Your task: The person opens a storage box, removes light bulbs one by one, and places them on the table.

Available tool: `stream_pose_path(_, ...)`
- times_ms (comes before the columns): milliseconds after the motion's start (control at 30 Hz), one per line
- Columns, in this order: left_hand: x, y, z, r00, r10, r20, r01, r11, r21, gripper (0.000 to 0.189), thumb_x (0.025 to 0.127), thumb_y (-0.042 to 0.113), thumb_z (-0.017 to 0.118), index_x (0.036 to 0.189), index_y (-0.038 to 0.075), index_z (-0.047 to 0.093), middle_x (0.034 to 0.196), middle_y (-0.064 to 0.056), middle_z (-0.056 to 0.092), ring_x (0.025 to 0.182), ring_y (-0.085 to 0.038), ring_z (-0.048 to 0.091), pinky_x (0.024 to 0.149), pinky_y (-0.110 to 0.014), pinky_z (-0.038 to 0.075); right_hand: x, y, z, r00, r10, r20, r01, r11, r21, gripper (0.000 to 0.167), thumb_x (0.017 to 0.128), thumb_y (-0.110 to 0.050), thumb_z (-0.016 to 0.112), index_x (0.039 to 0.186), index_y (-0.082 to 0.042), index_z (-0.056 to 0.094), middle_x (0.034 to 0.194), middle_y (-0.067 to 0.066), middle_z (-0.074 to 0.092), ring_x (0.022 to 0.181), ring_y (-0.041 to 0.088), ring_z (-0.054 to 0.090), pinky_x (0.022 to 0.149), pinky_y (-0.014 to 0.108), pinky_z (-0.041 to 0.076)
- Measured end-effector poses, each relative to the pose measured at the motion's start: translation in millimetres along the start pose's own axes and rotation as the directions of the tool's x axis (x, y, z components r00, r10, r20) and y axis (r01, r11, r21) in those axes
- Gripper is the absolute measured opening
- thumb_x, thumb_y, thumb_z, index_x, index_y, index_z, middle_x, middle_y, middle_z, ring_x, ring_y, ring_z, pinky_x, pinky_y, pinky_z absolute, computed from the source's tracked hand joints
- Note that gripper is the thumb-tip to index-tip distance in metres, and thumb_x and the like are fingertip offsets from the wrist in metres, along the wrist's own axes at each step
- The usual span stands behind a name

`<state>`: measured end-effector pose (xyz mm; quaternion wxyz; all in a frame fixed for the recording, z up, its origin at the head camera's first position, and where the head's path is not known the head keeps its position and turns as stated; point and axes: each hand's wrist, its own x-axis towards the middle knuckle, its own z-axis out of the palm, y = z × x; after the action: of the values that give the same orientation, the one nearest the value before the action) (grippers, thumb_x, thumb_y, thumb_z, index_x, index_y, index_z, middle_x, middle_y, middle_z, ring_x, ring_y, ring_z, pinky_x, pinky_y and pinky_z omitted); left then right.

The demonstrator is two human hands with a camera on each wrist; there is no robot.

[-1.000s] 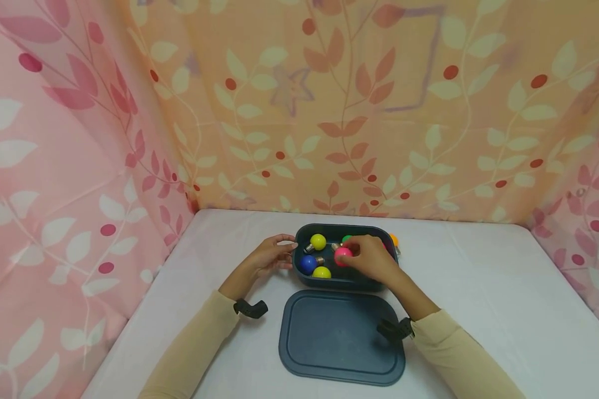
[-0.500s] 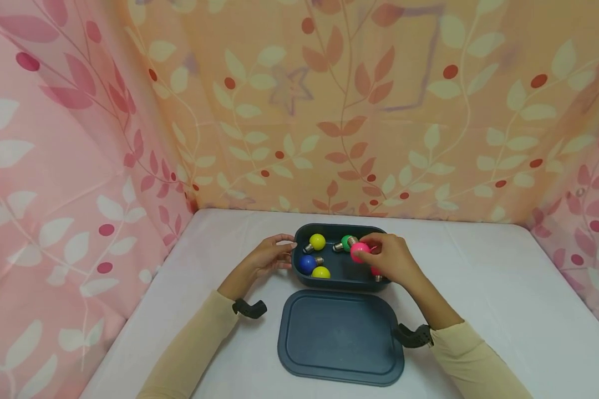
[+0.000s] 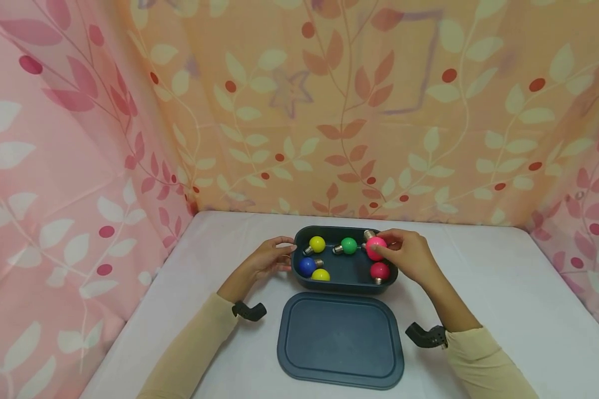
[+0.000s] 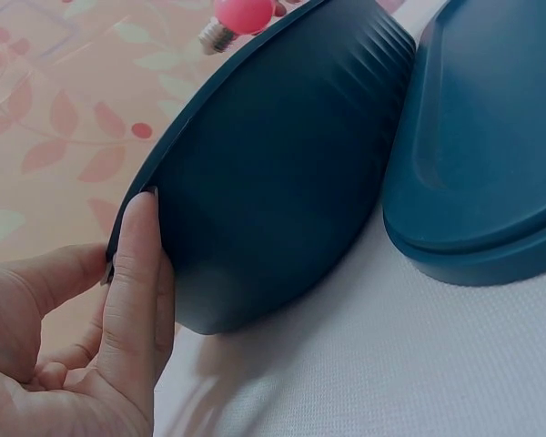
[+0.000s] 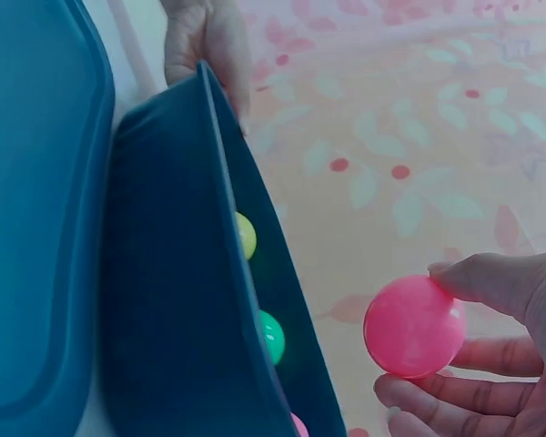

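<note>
And here's the relation that counts: the pink bulb [image 3: 376, 249] sits at the fingertips of the right hand [image 3: 411, 255], to the left of its palm, up over the right end of the dark box [image 3: 344, 286]. That hand is clamped on the round globe, thumb one side, fingers the other. Look at the bulb's long axis: the metal base points away from the person and slightly left, with the globe on the near side. From the left wrist, the bulb shows above the rim, apart from the wall!

Over at the opposite end, the left hand [image 3: 268, 255] has thumb and fingers closed on the box's left end, so the box's long side runs between the two hands. The right hand is plainly nearer, the left well apart from the bulb.

Inside, the red bulb [image 3: 379, 270] lies below the pink one on the person's side, and the green bulb [image 3: 349, 245] lies to its left. Nearer the person, on the surface [image 3: 489, 293], the lid [image 3: 340, 341] lies flat.
</note>
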<state>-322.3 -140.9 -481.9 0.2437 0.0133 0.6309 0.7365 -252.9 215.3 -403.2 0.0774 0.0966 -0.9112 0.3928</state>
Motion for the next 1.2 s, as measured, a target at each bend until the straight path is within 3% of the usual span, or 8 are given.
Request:
stream_pose_path(533, -0.7, -1.6, 2.8, 1.0, -0.004, -0.022, 0.004, 1.0, 0.006, 0.034, 0.101, 0.011, 0.063, 0.132, 0.003, 0.051, 0.084, -0.005, 0.064, 0.063, -0.013, 0.064, 0.057, -0.025, 0.061, 8.0, 20.0, -29.7, 0.996, 0.062, -0.057, -0.063, 0.998, -0.03, 0.053, 0.09, -0.042, 0.077, 0.124, -0.001, 0.069, 0.1, 0.017, 0.073, 0.088, 0.03, 0.068, 0.062, 0.032, 0.054)
stream_pose_path(1000, -0.1, -1.7, -2.2, 1.0, 0.012, -0.02, -0.012, 1.0, 0.019, 0.033, 0.101, 0.011, 0.063, 0.131, 0.004, 0.051, 0.085, -0.005, 0.063, 0.063, -0.012, 0.063, 0.057, -0.025, 0.061, 16.7, 51.1, -41.7, 0.99, 0.142, -0.025, -0.141, 0.989, 0.037, 0.058, 0.093, -0.043, 0.074, 0.128, 0.003, 0.065, 0.109, 0.024, 0.071, 0.089, 0.036, 0.071, 0.067, 0.026, 0.057)
stream_pose_path(1200, 0.4, -2.1, -0.8, 1.0, 0.01, -0.011, -0.01, 1.0, 0.023, 0.033, 0.102, 0.012, 0.063, 0.131, 0.004, 0.052, 0.085, -0.004, 0.063, 0.064, -0.012, 0.063, 0.058, -0.025, 0.061, 18.5, 73.5, -41.8, 0.989, 0.148, 0.018, -0.149, 0.984, 0.096, 0.057, 0.094, -0.041, 0.073, 0.129, 0.003, 0.064, 0.11, 0.022, 0.073, 0.091, 0.028, 0.072, 0.072, 0.025, 0.06)
